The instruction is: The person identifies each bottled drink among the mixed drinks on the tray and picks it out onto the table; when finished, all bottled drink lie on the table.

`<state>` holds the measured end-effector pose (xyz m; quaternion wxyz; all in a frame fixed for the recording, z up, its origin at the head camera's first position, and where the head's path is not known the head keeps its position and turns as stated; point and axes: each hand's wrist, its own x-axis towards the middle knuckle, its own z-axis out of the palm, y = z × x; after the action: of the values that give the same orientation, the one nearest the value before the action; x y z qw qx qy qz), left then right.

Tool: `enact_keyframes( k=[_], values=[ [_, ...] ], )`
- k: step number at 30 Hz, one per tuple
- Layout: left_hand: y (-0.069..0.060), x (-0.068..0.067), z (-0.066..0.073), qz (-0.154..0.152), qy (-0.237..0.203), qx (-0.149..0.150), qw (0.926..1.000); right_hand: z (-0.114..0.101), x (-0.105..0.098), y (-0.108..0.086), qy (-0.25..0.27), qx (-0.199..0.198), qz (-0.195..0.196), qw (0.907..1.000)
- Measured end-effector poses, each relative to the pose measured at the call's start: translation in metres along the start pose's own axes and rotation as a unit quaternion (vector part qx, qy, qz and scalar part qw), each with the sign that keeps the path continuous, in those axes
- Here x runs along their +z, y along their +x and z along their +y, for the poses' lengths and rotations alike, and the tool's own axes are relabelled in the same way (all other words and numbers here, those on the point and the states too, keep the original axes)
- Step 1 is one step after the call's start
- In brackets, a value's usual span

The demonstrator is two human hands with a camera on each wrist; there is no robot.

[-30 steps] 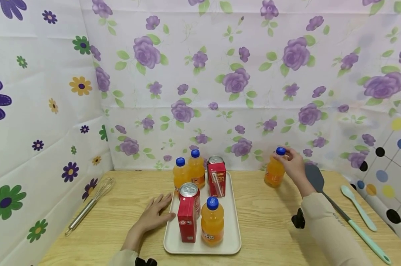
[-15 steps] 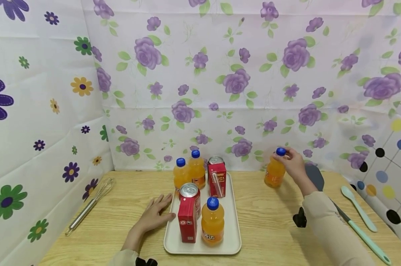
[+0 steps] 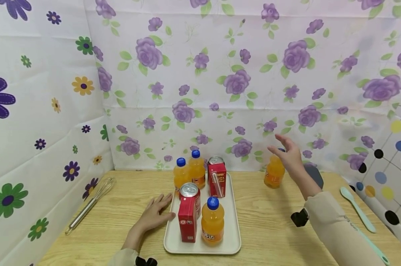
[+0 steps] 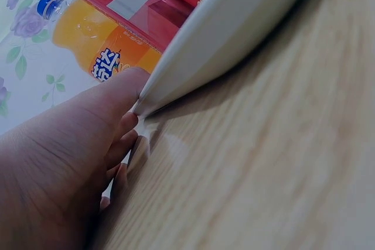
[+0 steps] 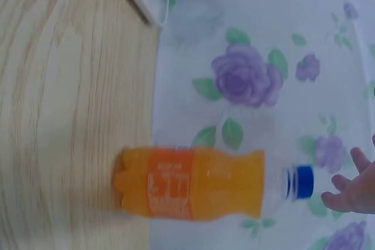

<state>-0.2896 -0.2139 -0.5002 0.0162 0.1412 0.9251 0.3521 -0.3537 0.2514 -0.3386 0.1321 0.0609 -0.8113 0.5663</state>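
Observation:
An orange drink bottle with a blue cap [image 3: 274, 171] [image 5: 193, 183] stands upright on the table, right of the tray. The right hand [image 3: 291, 157] [image 5: 356, 190] is just above and beside its cap, fingers spread and apart from it, as the right wrist view shows. On the cream tray [image 3: 230, 225] stand a front orange bottle [image 3: 212, 223], two more orange bottles at the back left, two red cartons [image 3: 187, 221] and two cans [image 3: 189, 190]. The left hand [image 3: 155, 214] [image 4: 64, 156] lies flat on the table, its thumb touching the tray's left rim.
A metal whisk [image 3: 91, 205] lies on the table at the left. To the right are a pale green spoon [image 3: 358, 210] and a spatula with a dark head [image 3: 314, 175], partly hidden by the right arm. A flowered cloth wall [image 3: 200, 92] rises behind the table.
The right hand has let go of the bottle's cap and risen slightly, its fingers now spread. That bottle stays where it was. The left hand and the things on the tray have not moved.

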Motion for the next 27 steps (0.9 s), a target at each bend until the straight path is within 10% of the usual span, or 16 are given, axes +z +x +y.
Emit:
enact_keyframes(
  k=[15, 27],
  values=[
    [-0.001, -0.001, 0.001, -0.001, -0.006, 0.0, 1.0, -0.039, 0.06, -0.044, 0.057, -0.024, -0.112, 0.9918],
    [-0.001, 0.0, 0.001, 0.0, -0.006, -0.002, 1.0, -0.042, 0.103, -0.077, 0.063, -0.032, -0.286, 0.9556]
  ],
)
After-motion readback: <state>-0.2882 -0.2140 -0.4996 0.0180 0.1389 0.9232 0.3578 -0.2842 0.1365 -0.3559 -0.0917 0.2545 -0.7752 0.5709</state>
